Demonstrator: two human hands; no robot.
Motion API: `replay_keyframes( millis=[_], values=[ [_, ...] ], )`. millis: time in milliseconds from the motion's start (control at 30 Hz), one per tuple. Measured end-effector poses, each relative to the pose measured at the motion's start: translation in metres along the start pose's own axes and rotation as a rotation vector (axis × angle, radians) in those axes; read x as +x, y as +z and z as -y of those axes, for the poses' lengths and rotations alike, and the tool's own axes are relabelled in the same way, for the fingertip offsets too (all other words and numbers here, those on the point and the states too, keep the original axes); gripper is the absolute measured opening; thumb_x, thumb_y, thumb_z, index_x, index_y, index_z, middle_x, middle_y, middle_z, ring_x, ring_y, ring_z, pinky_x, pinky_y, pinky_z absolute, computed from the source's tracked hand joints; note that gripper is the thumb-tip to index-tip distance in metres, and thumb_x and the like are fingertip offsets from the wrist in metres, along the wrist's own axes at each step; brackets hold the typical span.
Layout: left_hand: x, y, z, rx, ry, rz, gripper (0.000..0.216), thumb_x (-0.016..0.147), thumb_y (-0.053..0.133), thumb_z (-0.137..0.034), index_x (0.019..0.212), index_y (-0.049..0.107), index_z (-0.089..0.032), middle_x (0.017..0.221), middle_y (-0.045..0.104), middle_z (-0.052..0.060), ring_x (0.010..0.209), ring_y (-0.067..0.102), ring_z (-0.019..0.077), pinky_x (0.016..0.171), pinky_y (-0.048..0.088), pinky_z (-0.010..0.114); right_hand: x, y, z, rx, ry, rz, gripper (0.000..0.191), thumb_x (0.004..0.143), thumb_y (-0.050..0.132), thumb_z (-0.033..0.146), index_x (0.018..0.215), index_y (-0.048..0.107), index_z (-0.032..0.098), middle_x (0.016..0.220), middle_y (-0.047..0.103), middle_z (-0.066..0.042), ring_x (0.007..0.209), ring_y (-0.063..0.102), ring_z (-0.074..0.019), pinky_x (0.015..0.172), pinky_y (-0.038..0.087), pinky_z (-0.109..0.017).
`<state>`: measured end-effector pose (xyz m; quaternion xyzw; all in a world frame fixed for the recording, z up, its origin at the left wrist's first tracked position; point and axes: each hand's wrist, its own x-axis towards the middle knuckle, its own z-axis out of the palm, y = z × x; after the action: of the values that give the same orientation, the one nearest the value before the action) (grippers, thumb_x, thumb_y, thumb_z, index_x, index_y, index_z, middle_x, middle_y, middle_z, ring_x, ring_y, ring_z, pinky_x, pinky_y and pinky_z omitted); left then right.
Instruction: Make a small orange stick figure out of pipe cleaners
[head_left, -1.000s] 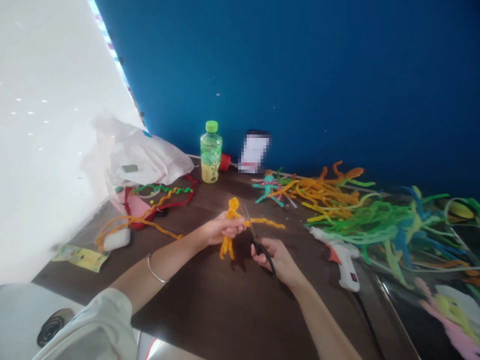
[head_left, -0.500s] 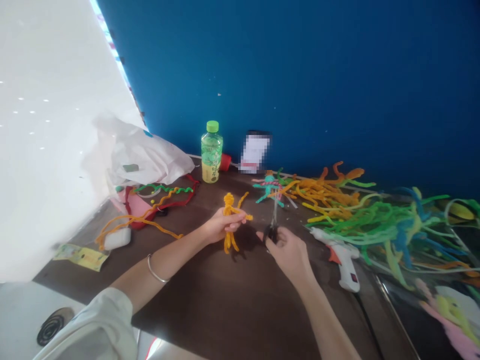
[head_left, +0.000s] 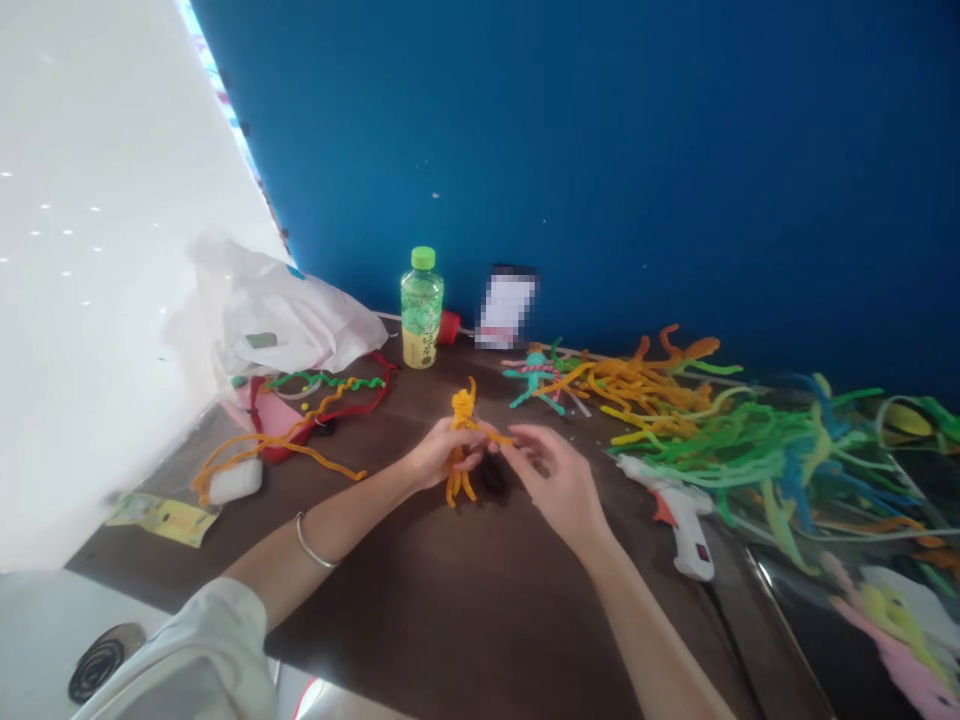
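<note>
An orange pipe cleaner figure (head_left: 463, 404), with a coiled head and several dangling legs, is upright between the fingers of my left hand (head_left: 435, 456), which is closed around its middle. My right hand (head_left: 561, 485) comes in from the right, its fingertips pinched on the end of the figure's outstretched orange arm. Under the hands, the dark handles of the scissors (head_left: 493, 474) lie on the table; their blades are hidden. Farther back is a turquoise pipe cleaner figure (head_left: 535, 372) with a pink-striped band.
Orange, green and blue pipe cleaners (head_left: 720, 430) are heaped along the right. A white glue gun (head_left: 688, 525) lies nearer me with its cord. Behind stand a green-capped bottle (head_left: 422, 310) and a phone (head_left: 506, 308). At left are a plastic bag (head_left: 300, 320) and a white case (head_left: 235, 482).
My right hand has let go of the scissors, now on the table, and moved left onto the orange figure's arm. My left hand still holds the figure.
</note>
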<state>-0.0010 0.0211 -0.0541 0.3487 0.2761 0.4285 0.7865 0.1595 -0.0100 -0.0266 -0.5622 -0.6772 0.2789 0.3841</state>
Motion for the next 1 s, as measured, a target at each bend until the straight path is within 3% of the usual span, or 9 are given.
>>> replay_keyframes(
  millis=[100, 200, 267, 400, 633, 800, 1000],
  values=[
    [-0.001, 0.001, 0.001, -0.023, 0.003, -0.008, 0.026, 0.063, 0.068, -0.023, 0.083, 0.061, -0.009, 0.054, 0.055, 0.000, 0.039, 0.044, 0.0044, 0.034, 0.025, 0.015, 0.005, 0.004, 0.004, 0.136, -0.049, 0.033, 0.019, 0.076, 0.057, 0.036, 0.081, 0.063, 0.019, 0.083, 0.065, -0.005, 0.073, 0.061, -0.0166, 0.071, 0.050, -0.029],
    [0.001, -0.001, 0.001, -0.062, 0.091, -0.106, 0.033, 0.060, 0.072, -0.023, 0.088, 0.060, -0.011, 0.068, 0.062, 0.002, 0.055, 0.057, 0.0095, 0.051, 0.044, 0.020, 0.008, 0.006, 0.001, 0.272, 0.024, -0.090, 0.017, 0.073, 0.061, 0.035, 0.074, 0.064, 0.018, 0.076, 0.064, -0.003, 0.065, 0.061, -0.0152, 0.067, 0.052, -0.030],
    [0.002, -0.002, 0.002, -0.051, 0.126, -0.173, 0.031, 0.059, 0.073, -0.026, 0.084, 0.061, -0.011, 0.069, 0.063, 0.003, 0.060, 0.060, 0.0116, 0.061, 0.049, 0.025, 0.008, 0.007, -0.004, 0.373, 0.116, -0.167, 0.018, 0.069, 0.066, 0.034, 0.076, 0.064, 0.018, 0.071, 0.063, -0.002, 0.062, 0.061, -0.0150, 0.066, 0.052, -0.031],
    [0.003, -0.004, 0.002, -0.006, 0.091, -0.196, 0.031, 0.056, 0.075, -0.029, 0.077, 0.063, -0.010, 0.064, 0.064, 0.003, 0.057, 0.060, 0.0118, 0.061, 0.049, 0.026, 0.007, 0.012, -0.016, 0.664, 0.273, -0.237, 0.024, 0.061, 0.073, 0.032, 0.078, 0.062, 0.017, 0.067, 0.064, 0.000, 0.062, 0.063, -0.0149, 0.068, 0.053, -0.032],
    [-0.001, -0.001, 0.001, -0.012, -0.005, -0.072, 0.028, 0.055, 0.077, -0.028, 0.069, 0.064, -0.008, 0.063, 0.063, 0.004, 0.057, 0.060, 0.0116, 0.061, 0.047, 0.025, 0.010, 0.019, -0.031, 1.107, 0.449, -0.210, 0.028, 0.051, 0.080, 0.026, 0.073, 0.063, 0.020, 0.062, 0.062, 0.005, 0.056, 0.060, -0.0071, 0.054, 0.052, -0.017],
    [-0.001, -0.001, 0.004, -0.012, 0.009, -0.098, 0.029, 0.055, 0.076, -0.029, 0.072, 0.065, -0.008, 0.064, 0.064, 0.004, 0.060, 0.062, 0.0134, 0.064, 0.046, 0.026, 0.007, 0.027, -0.029, 1.326, 0.504, -0.195, 0.029, 0.050, 0.080, 0.035, 0.070, 0.065, 0.019, 0.070, 0.064, 0.003, 0.054, 0.056, -0.0034, 0.049, 0.049, -0.012],
    [-0.004, 0.002, 0.003, -0.001, -0.073, -0.010, 0.028, 0.053, 0.077, -0.029, 0.069, 0.066, -0.009, 0.062, 0.064, 0.005, 0.057, 0.061, 0.0138, 0.062, 0.047, 0.027, 0.004, 0.024, -0.025, 1.437, 0.494, -0.072, 0.025, 0.054, 0.078, 0.039, 0.059, 0.062, 0.021, 0.080, 0.065, 0.005, 0.046, 0.047, 0.0001, 0.044, 0.045, -0.012]
  ],
)
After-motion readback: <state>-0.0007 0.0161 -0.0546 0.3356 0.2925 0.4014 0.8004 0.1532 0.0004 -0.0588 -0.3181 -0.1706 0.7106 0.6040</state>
